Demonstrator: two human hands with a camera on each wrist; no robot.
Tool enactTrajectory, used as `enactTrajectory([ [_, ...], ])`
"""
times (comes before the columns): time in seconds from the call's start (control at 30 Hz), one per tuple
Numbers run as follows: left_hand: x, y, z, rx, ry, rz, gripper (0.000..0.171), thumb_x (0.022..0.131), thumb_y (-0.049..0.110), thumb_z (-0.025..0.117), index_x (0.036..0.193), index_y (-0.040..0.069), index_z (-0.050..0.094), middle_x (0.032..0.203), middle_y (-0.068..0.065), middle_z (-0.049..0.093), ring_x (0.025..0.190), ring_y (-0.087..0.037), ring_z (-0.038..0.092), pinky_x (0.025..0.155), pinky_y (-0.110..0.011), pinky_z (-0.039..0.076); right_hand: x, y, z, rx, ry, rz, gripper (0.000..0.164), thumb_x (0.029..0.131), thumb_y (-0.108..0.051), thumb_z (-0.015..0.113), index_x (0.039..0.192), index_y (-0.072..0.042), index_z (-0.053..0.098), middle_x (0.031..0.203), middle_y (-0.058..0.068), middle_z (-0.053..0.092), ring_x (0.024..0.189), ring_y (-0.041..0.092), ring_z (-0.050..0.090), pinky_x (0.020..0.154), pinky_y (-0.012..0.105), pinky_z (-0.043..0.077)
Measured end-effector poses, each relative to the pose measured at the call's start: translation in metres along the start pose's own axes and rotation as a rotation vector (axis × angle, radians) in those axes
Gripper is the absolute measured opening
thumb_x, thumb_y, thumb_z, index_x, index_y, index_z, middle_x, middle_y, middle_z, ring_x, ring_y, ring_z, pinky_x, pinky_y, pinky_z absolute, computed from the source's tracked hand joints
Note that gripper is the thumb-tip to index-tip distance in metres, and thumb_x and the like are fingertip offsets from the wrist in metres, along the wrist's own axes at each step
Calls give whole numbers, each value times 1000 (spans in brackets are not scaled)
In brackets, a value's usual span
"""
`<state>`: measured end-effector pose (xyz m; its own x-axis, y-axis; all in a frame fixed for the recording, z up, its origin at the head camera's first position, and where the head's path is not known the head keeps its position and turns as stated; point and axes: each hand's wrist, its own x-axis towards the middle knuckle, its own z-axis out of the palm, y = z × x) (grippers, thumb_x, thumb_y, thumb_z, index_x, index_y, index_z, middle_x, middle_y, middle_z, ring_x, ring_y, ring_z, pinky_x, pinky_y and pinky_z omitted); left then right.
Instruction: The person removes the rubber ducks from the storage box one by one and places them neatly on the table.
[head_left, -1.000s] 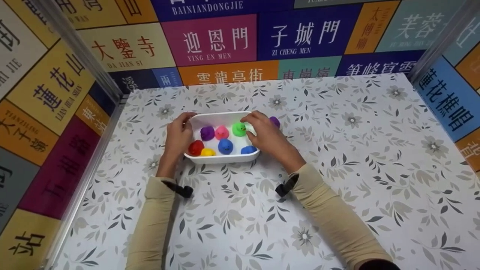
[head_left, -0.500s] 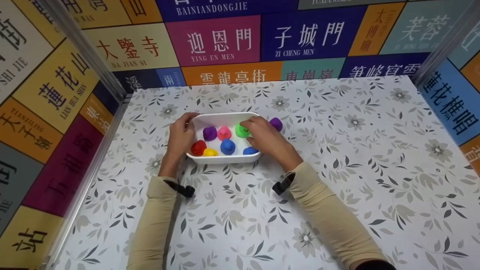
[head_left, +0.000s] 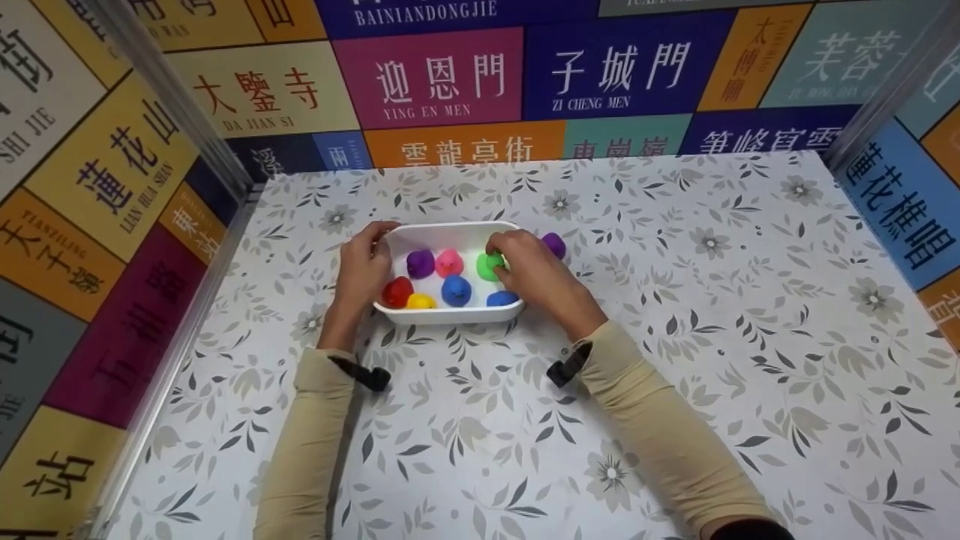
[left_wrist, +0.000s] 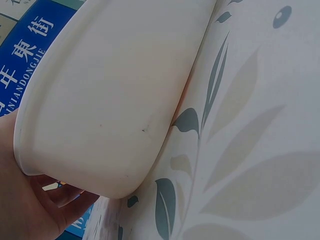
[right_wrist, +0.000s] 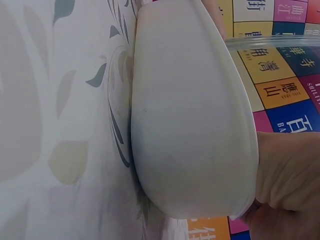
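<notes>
A white plastic tub (head_left: 450,316) with rounded ends holds several small toy ducks. My left hand (head_left: 362,277) grips the tub's left end, fingers over the rim; the left wrist view shows the tub's outer wall (left_wrist: 110,100) with the fingers around its end. Inside the right end, my right hand (head_left: 540,277) pinches a green toy duck (head_left: 488,266) between thumb and fingers, which partly cover it. The right wrist view shows the tub's side, hiding the fingertips. Also inside are purple (head_left: 420,264), pink (head_left: 449,262), red (head_left: 397,292), yellow (head_left: 421,301) and blue ducks (head_left: 456,291).
Another blue toy (head_left: 502,298) lies at the tub's front right corner. Beyond the right hand, a purple toy (head_left: 554,245) sits outside on the floral-patterned table (head_left: 480,420). Colourful panels with lettering (head_left: 427,75) stand behind and on both sides.
My right fingers have lowered onto the green duck and now pinch it; it has shifted slightly right in the tub. The left hand has kept its grip on the tub's end.
</notes>
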<state>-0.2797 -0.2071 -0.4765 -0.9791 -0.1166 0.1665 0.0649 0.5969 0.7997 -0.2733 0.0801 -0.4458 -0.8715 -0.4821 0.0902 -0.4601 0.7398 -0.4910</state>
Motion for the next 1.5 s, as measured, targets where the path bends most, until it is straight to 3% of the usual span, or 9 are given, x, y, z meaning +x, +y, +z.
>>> enactTrajectory([
  [0.23, -1, 1, 0, 4, 6, 17, 41, 107, 7, 46, 140, 15, 70, 131, -10, 75, 105, -27, 64, 101, -41, 53, -3, 4, 0, 73, 47, -43, 32, 100, -8, 73, 132, -1, 71, 124, 16, 74, 116, 32, 68, 104, 46, 56],
  [0.73, 0, -1, 0, 35, 25, 39, 40, 106, 7, 47, 136, 15, 72, 128, -10, 76, 104, -26, 66, 101, -43, 53, -12, 16, 7, 166, 315, -173, 33, 101, -14, 74, 134, -8, 73, 120, 11, 70, 102, 27, 74, 89, 36, 62],
  [1.07, 1, -1, 1, 28, 29, 53, 39, 106, 7, 48, 136, 14, 73, 124, -12, 76, 99, -26, 63, 94, -41, 51, -15, 21, 5, 218, 359, -212, 28, 100, -8, 71, 128, -2, 72, 124, 14, 67, 96, 30, 74, 83, 34, 63],
  [1.3, -1, -1, 1, 35, 23, 50, 41, 106, 8, 46, 138, 14, 72, 125, -12, 76, 101, -27, 64, 96, -42, 52, -22, 26, 4, 205, 372, -271, 30, 102, -9, 70, 132, -10, 75, 125, 8, 72, 101, 18, 72, 83, 32, 62],
  [1.5, -1, 1, 0, 34, 25, 41, 40, 107, 7, 47, 138, 15, 72, 125, -12, 76, 103, -27, 65, 100, -43, 52, -28, 29, 4, 190, 397, -319, 27, 104, -12, 69, 129, -12, 78, 133, 10, 70, 108, 18, 72, 86, 29, 62],
])
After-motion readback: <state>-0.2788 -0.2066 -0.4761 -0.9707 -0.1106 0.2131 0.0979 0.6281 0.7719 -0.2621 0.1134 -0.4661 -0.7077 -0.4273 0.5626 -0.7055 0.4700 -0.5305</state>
